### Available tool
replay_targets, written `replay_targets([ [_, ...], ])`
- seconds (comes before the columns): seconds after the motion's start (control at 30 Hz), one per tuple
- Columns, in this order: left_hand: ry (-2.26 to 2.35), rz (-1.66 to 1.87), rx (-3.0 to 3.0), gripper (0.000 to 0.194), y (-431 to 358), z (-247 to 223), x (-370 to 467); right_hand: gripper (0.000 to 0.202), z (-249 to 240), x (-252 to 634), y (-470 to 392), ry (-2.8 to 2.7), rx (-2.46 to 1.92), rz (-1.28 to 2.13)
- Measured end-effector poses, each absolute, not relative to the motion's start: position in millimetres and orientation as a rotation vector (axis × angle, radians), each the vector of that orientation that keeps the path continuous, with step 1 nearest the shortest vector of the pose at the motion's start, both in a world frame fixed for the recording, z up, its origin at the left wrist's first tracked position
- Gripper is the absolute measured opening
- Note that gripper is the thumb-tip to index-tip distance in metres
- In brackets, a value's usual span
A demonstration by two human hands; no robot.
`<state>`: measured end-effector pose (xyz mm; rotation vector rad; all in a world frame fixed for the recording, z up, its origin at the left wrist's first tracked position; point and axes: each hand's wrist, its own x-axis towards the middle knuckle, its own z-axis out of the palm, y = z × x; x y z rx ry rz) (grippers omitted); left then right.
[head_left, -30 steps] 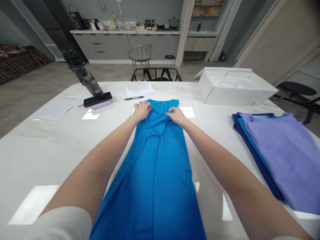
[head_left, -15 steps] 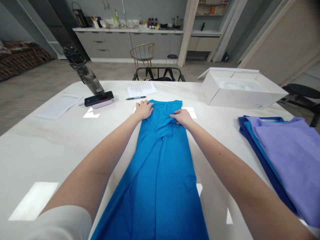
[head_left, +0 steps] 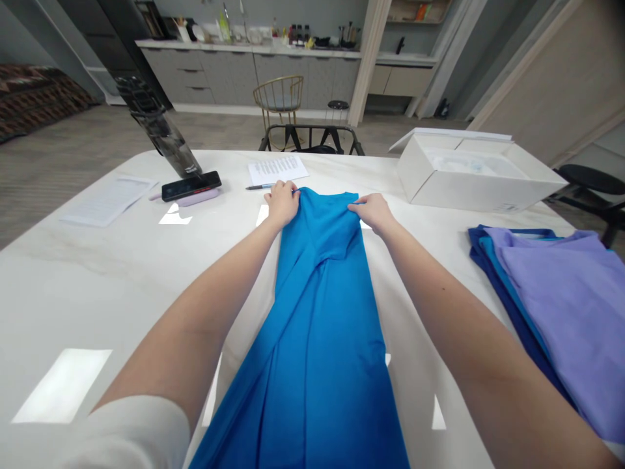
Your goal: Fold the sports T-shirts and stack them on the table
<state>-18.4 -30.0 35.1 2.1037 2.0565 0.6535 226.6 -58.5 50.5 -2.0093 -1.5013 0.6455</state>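
Observation:
A long blue garment [head_left: 332, 312] lies lengthwise on the white table, its narrow neck end away from me and its wider part running out of view at the bottom. My left hand [head_left: 283, 203] pinches the far left corner of that end. At the far right edge, my right hand [head_left: 374, 212] grips the fabric between thumb and fingers. Between the hands the cloth is drawn fairly smooth, with a slanting fold below it. Which kind of garment it is, I cannot tell for sure.
Folded purple and blue clothes [head_left: 561, 293] lie at the right, in front of an open white box [head_left: 478, 169]. A printed sheet [head_left: 278, 169] and a pen [head_left: 258, 187] sit beyond my left hand. Farther left are a phone [head_left: 191, 186] on a stand and another paper [head_left: 110, 200].
My right hand has moved right and slightly away, from the middle folds to the garment's right edge. The bunched cloth near the neck is now pulled smoother. My left hand stays near its corner.

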Motion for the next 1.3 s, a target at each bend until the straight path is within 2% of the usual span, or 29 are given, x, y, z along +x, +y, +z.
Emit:
replay_targets([
  [0.17, 1.920, 0.590, 2.302, 0.039, -56.7, 30.5, -8.6, 0.031, 27.7, 222.8, -74.2, -1.706, -2.143, 0.230],
  [0.3, 1.600, 0.534, 2.500, 0.033, -97.9, 37.8, -12.7, 0.035, 27.6, 218.5, -105.1, -1.826, -2.000, 0.036],
  [0.47, 1.495, 0.462, 2.562, 0.026, -171.2, 46.2, -19.4, 0.025, 37.4, 208.2, -151.7, -2.117, -1.655, 0.050],
  [0.6, 1.530, 0.362, 2.554, 0.023, -227.2, 47.1, -26.7, 0.018, 38.5, 186.8, -199.1, -2.336, -1.431, 0.295],
  [0.87, 1.820, 0.168, 2.434, 0.024, -319.0, 46.8, -44.8, 0.019, 30.8, 140.9, -285.3, -2.413, -1.341, 0.461],
  [1.13, 2.018, 0.200, 2.293, 0.026, -383.2, 53.2, -58.9, 0.031, 36.6, 109.4, -336.6, -2.536, -1.385, 0.203],
  [1.3, 2.024, 0.242, 2.307, 0.030, -401.5, 53.5, -62.2, 0.030, 44.6, 94.6, -346.1, -2.612, -1.424, 0.100],
])
